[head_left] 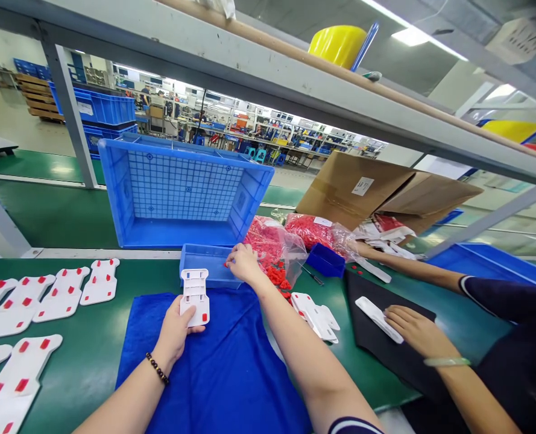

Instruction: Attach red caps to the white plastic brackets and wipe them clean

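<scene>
My left hand [177, 330] grips a white plastic panel [195, 296] by its lower end, above a blue cloth [213, 367]. The panel has several slots, and one red piece [205, 317] sits at its lower right corner. Over the shallow blue bin [190, 258], my right hand [244, 263] is closed in a pinch, with a bit of red showing at its fingertips. Loose red pieces [279, 277] spill from a plastic bag [268, 238] beside that hand. Further panels [99, 283] with red pieces in them lie in rows on the left.
A large blue crate [181, 232] stands tipped on its side behind the bin. At right, a co-worker's hand [415, 328] touches a white part [378, 319] on a black cloth [362, 295]. Stacked panels [315, 316], a dark blue box [326, 260] and a carton [340, 187] are nearby.
</scene>
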{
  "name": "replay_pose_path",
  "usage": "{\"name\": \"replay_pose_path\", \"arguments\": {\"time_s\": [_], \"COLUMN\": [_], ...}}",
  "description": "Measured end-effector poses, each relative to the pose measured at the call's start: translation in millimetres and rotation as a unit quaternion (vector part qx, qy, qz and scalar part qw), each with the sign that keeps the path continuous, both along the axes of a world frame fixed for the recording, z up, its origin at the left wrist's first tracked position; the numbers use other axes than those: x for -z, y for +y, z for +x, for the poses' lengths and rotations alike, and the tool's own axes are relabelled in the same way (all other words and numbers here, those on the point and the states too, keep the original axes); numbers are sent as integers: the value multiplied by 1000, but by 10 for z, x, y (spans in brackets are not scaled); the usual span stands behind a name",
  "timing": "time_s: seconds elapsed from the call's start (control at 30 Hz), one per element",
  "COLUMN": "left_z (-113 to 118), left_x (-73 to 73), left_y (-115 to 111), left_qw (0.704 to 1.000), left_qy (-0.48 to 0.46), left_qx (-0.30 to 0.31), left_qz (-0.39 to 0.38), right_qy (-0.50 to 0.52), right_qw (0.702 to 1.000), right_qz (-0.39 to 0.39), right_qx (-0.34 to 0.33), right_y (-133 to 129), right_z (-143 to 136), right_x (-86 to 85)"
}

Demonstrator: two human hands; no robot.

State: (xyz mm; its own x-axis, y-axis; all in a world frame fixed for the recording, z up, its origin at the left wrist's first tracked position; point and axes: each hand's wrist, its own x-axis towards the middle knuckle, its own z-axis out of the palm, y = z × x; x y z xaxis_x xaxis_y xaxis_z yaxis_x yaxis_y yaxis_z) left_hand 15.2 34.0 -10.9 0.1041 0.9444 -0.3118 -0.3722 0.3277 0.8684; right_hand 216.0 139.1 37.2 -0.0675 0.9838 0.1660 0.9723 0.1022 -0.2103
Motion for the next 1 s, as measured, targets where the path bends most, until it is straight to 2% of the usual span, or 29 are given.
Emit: {"name": "replay_pose_path", "arguments": {"time_s": [0.1, 0.27, 0.4, 0.5, 0.6, 0.73, 0.83, 1.0], "left_z": [8, 7, 17, 39, 65, 92, 101, 114], "left_x": [3, 21, 2, -19, -11, 12, 5, -14], "left_y": [1, 2, -7, -23, -50, -92, -107, -111], "left_qw": [1000, 1000, 1000, 999, 998, 995, 993, 985], "left_qy": [1, -9, 4, 24, 52, 72, 89, 135], "left_qx": [-1, 5, 6, 2, 18, 30, 30, 54], "left_qz": [-2, 6, 13, 22, 42, 63, 74, 97], "right_qy": [59, 97, 197, 353, 522, 636, 664, 678], "right_qw": [997, 993, 969, 925, 850, 772, 747, 733], "right_qz": [45, 58, 132, 133, 75, -14, -45, -60], "right_qx": [-3, 30, 71, 49, 5, -8, -9, -4], "right_y": [-58, -132, -285, -522, -821, -1079, -1108, -1074], "right_z": [49, 124, 156, 83, -91, -319, -384, -383], "right_x": [-25, 85, 191, 277, 364, 434, 457, 481]}}
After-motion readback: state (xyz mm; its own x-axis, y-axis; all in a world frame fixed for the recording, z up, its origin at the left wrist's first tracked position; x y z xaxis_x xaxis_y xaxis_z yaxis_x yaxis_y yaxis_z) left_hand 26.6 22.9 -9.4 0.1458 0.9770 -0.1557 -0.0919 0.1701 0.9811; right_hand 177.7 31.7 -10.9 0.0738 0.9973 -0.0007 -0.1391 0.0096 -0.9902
